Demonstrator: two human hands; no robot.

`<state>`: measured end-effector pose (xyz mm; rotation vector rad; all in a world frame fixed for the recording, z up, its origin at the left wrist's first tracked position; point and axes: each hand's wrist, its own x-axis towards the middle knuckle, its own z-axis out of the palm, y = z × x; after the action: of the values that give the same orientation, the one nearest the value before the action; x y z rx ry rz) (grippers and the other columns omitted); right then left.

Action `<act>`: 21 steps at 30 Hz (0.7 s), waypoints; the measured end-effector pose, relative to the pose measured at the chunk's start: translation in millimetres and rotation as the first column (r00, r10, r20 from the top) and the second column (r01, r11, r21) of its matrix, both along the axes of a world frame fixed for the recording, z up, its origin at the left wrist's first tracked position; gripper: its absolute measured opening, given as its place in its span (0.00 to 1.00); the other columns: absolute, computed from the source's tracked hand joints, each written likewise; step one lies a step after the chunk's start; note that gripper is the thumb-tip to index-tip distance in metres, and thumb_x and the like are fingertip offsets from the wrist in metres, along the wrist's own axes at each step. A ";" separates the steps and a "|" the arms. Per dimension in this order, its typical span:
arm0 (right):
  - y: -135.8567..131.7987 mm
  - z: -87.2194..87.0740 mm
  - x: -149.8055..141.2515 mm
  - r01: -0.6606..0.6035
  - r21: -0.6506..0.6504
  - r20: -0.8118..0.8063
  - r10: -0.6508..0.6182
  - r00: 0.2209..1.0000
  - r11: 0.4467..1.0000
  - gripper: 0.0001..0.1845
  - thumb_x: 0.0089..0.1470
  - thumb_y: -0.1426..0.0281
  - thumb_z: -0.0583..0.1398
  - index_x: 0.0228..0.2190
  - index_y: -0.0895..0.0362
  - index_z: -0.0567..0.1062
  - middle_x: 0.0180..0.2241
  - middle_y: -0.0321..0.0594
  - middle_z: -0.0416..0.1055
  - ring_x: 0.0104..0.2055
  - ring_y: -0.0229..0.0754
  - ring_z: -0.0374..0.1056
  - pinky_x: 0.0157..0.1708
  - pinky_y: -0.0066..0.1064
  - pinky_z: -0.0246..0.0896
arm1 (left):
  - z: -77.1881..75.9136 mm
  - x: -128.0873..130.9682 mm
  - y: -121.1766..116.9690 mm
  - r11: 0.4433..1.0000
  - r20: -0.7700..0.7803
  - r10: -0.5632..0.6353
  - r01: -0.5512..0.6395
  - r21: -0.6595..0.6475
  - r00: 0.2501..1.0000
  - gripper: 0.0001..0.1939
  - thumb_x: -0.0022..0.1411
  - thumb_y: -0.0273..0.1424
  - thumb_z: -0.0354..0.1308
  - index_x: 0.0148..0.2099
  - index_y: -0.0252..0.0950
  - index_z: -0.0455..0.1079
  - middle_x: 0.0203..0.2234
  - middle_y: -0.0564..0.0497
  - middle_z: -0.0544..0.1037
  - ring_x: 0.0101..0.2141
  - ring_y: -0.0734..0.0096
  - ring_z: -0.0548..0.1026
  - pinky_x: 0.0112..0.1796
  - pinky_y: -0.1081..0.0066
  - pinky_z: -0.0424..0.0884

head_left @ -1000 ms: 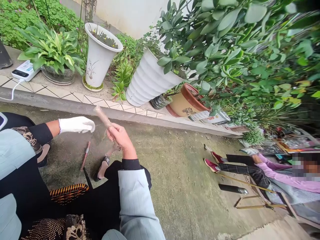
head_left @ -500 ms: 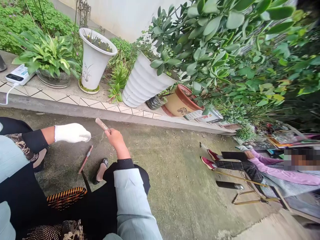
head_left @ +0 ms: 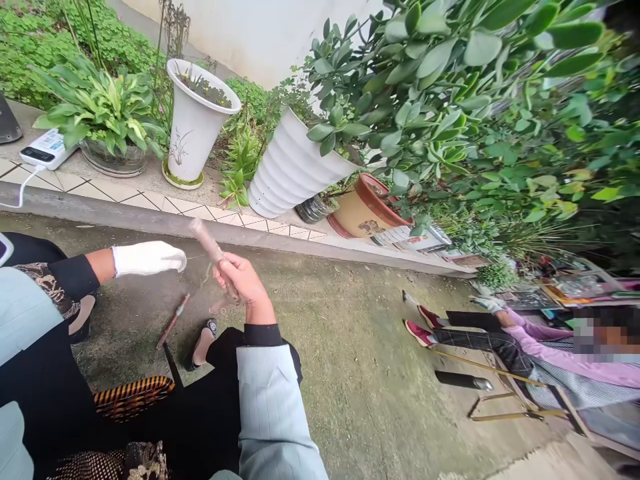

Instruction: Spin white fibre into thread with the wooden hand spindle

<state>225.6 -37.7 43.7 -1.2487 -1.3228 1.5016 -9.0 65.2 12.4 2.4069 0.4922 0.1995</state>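
Meanwhile, bare right hand (head_left: 245,283) closed around a pinkish rod (head_left: 203,239); white-gloved left hand (head_left: 147,259) empty, fingers loosely together

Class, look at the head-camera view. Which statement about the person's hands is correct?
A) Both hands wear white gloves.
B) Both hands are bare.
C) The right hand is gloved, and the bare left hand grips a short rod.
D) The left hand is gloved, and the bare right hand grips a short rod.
D: the left hand wears a white glove, while the bare right hand closes around a short pinkish rod.
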 end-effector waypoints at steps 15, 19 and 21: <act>11.9 -34.9 -13.8 -0.001 -0.041 0.926 0.038 0.375 0.999 0.18 0.55 0.56 0.55 0.36 0.55 0.76 0.34 0.45 0.75 0.36 0.43 0.68 0.30 0.29 0.54 | -1.9 4.9 -17.5 0.960 -0.191 -0.236 0.259 0.109 0.953 0.09 0.60 0.27 0.50 0.28 0.36 0.67 0.20 0.56 0.69 0.20 0.76 0.53 0.24 0.72 0.46; 11.6 -34.5 -26.7 -0.201 -0.255 0.900 0.308 0.308 0.946 0.17 0.55 0.56 0.57 0.36 0.56 0.77 0.36 0.45 0.75 0.37 0.43 0.69 0.29 0.27 0.54 | -1.8 4.0 -14.3 0.885 -0.209 -0.214 0.280 0.372 0.954 0.06 0.58 0.26 0.53 0.28 0.36 0.68 0.18 0.55 0.66 0.19 0.75 0.48 0.24 0.69 0.41; 10.7 -33.6 -32.7 -0.337 -0.359 0.814 0.469 0.343 0.870 0.16 0.54 0.57 0.58 0.33 0.57 0.77 0.31 0.42 0.74 0.32 0.39 0.67 0.27 0.26 0.52 | 2.9 4.4 -13.3 0.846 -0.205 -0.211 0.283 0.452 0.956 0.05 0.58 0.26 0.53 0.30 0.37 0.68 0.17 0.54 0.66 0.19 0.74 0.49 0.24 0.69 0.41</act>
<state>192.9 -27.0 10.1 -2.0657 -2.4211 1.2196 -4.5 52.0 15.2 2.9602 0.2008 0.0257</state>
